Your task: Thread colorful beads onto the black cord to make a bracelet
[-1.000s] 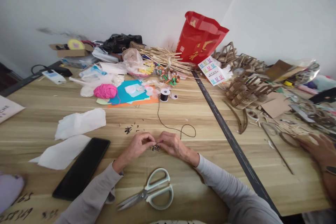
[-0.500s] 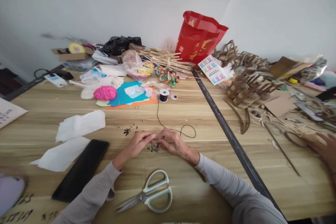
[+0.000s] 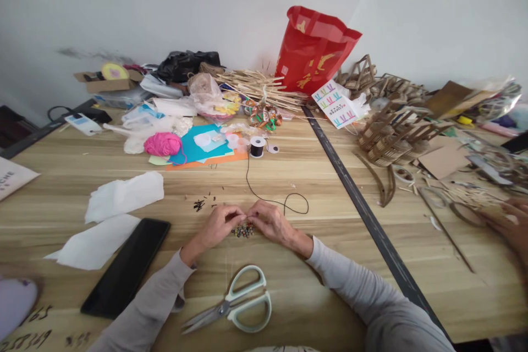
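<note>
My left hand (image 3: 220, 225) is pinched closed just above the table, its fingertips nearly meeting those of my right hand; whatever sits in its pinch is too small to make out. My right hand (image 3: 273, 224) is also closed, thumb against fingers. A thin black cord (image 3: 297, 193) runs from a white-ended spool (image 3: 257, 147), loops on the table and disappears behind my right hand, apparently into its grip. Right below the fingertips lies a small pile of multicoloured beads (image 3: 243, 230). Short black pieces (image 3: 199, 205) are scattered left of my hands.
White-handled scissors (image 3: 247, 302) lie between my forearms. A black phone (image 3: 127, 267) and white paper sheets (image 3: 126, 196) are at left. Pink yarn (image 3: 163, 144), a red bag (image 3: 315, 55) and small woven baskets (image 3: 385, 135) stand farther back. Another person's hand (image 3: 509, 225) is at right.
My left hand has shifted slightly and its fingers are more bent, with the fingertips drawn up to the right hand's. The right hand stays nearly in place. The view has tilted slightly.
</note>
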### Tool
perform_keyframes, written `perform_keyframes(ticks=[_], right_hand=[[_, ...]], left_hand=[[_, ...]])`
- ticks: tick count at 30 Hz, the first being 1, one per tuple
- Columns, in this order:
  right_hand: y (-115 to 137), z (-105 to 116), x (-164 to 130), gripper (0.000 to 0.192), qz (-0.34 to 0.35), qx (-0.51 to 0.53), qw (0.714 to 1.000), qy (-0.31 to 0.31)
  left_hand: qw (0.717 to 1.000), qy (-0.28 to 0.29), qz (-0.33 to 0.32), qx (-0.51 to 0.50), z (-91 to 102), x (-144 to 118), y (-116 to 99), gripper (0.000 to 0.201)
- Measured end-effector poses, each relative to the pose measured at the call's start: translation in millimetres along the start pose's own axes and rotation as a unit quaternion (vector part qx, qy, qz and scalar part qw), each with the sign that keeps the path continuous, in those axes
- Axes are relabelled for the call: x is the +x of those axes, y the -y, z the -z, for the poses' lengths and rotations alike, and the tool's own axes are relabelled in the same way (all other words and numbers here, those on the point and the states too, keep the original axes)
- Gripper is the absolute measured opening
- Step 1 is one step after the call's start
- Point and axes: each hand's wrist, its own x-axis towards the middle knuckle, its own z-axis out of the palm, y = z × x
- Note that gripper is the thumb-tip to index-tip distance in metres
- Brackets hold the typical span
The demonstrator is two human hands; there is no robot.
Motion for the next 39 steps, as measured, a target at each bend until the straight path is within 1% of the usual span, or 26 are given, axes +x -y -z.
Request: perform_keyframes(ticks=[3,6,8,11,16,19,22,25,29,35,39], right_hand=[[-2,0,-1,0.018,-0.011,0.006,1.0,-0.002],[-6,-1,-3,0.016,-0.029,0.011,0.999,-0.023],[-8,0,-4,0.014,-0.045,0.021,0.998,-0.045],[-9,0,-4,0.012,-0.071,0.037,0.994,-0.072],[-7,1,-3,0.012,-0.121,0.072,0.986,-0.09],[-9,1,-3,0.013,-0.156,0.096,0.978,-0.098],[-11,0,-3,0.015,-0.173,0.111,0.973,-0.101],[-13,-1,-4,0.016,-0.177,0.119,0.972,-0.098],[-14,-1,-4,0.015,-0.171,0.117,0.974,-0.09],[-12,1,-3,0.014,-0.166,0.099,0.977,-0.085],[-11,3,-4,0.014,-0.146,0.083,0.982,-0.082]], left_hand=[[1.0,-0.007,0.004,0.006,-1.3,-1,4,0.022],[1.0,-0.02,0.005,0.004,-1.8,-1,10,0.018],[1.0,-0.021,-0.009,0.002,-2.5,-1,11,0.014],[0.999,-0.006,-0.038,0.02,-5.7,2,9,0.014],[0.994,0.03,-0.078,0.07,-16.3,6,2,0.012],[0.99,0.057,-0.104,0.071,-21.5,5,4,0.015],[0.987,0.077,-0.131,0.061,-23.9,4,10,0.018],[0.983,0.087,-0.149,0.055,-24.3,4,14,0.019],[0.983,0.095,-0.15,0.053,-24.3,4,16,0.015],[0.981,0.084,-0.166,0.062,-23.6,1,15,0.015],[0.98,0.08,-0.167,0.066,-21.6,-2,13,0.015]])
